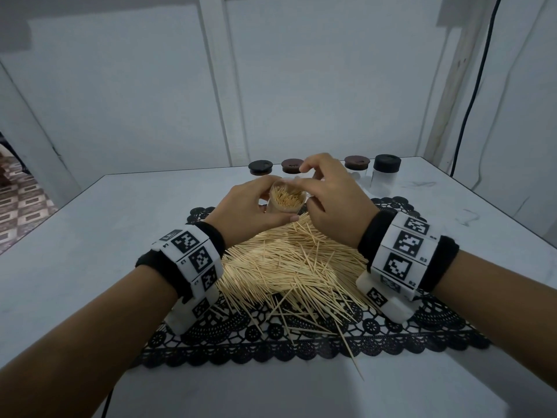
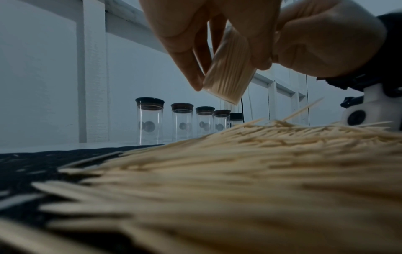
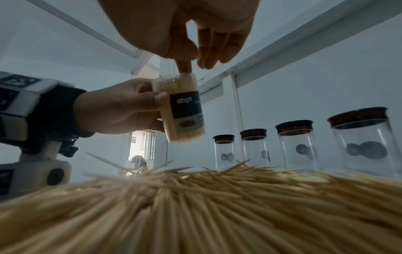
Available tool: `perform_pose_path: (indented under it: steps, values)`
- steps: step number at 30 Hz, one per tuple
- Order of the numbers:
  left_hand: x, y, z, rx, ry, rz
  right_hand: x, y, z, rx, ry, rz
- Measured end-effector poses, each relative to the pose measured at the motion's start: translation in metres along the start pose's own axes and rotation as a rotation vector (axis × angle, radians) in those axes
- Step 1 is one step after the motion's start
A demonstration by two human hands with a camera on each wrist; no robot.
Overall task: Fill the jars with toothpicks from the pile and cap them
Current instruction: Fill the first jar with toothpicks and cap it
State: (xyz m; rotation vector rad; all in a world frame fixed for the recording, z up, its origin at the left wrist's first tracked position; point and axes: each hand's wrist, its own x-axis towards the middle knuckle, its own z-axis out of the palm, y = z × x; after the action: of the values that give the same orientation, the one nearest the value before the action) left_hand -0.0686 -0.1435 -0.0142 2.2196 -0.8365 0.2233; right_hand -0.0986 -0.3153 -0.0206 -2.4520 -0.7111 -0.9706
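- The table (image 1: 90, 236), a smooth pale slab, carries everything; all places here are given relative to the toothpick pile.
- Under the pile lies a black lace mat (image 1: 301, 348) with scalloped edges and open-work circles; I judge it is there to keep stray sticks from rolling over the slick top.
- The toothpick pile (image 1: 289, 267) is a loose, low heap of thin pale wooden sticks, pointed at the ends, lying criss-cross, with a few strays fanned out toward the near edge of the mat.
- Beyond the pile, along the far edge of the table, stands a row of capped jars (image 3: 298, 146): clear straight cylinders with dark round lids. They look empty of toothpicks, so most of the task seems left.
- The left hand (image 1: 250, 203) is above the far side of the pile, fingers and thumb curled round the open jar (image 1: 284, 200), tilting its mouth toward the person, probably so the sticks settle and the opening is easy to reach.
- That jar is a small clear cylinder with a dark label, packed nearly full of upright sticks.
- The right hand (image 1: 328, 191) hovers over the jar's mouth, one fingertip pressing down on the stick ends and the other fingers loosely bent; whether it pinches any sticks I cannot tell.
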Motion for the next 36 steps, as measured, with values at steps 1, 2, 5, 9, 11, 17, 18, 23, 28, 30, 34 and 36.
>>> perform_pose_path:
  steps: [1,2,5,9,11,17,18,23,28,30,34,36]
  values:
    - [0.0000,-0.0001,0.0000,0.000,-0.003,0.013,-0.0001,0.0004,0.0006,-0.001,-0.029,0.006]
    - [0.0000,-0.0004,0.0000,0.003,-0.007,0.024,-0.0004,0.0003,0.0009,0.014,-0.051,0.002]
    - [0.0005,-0.0018,0.0003,0.011,-0.010,0.044,0.0003,-0.0011,-0.0005,0.075,-0.021,-0.025]
    - [0.0012,-0.0035,0.0007,0.040,0.003,0.073,0.0008,-0.0015,-0.0021,0.080,0.050,0.001]
    - [0.0021,-0.0049,0.0005,0.049,0.008,0.075,-0.0003,-0.0020,-0.0017,0.070,0.037,0.001]
    - [0.0023,-0.0056,0.0011,0.065,0.015,0.087,0.0013,-0.0058,-0.0059,0.079,0.043,0.049]
    - [0.0022,-0.0057,0.0005,0.069,0.018,0.090,0.0012,-0.0058,-0.0061,0.054,0.031,0.061]
    - [0.0017,-0.0062,0.0008,0.087,0.028,0.108,-0.0011,-0.0051,-0.0052,-0.044,-0.087,0.056]
    - [0.0017,-0.0058,0.0013,0.073,0.021,0.114,0.0001,-0.0071,-0.0067,0.012,-0.063,0.050]
    - [0.0018,-0.0057,0.0010,0.077,0.025,0.117,0.0001,-0.0072,-0.0067,0.020,-0.079,0.024]
    - [0.0018,-0.0059,0.0017,0.087,0.019,0.118,-0.0005,-0.0059,-0.0048,0.090,-0.169,0.008]
    - [0.0021,-0.0061,0.0019,0.074,0.007,0.114,-0.0002,-0.0050,-0.0046,0.112,-0.168,0.010]
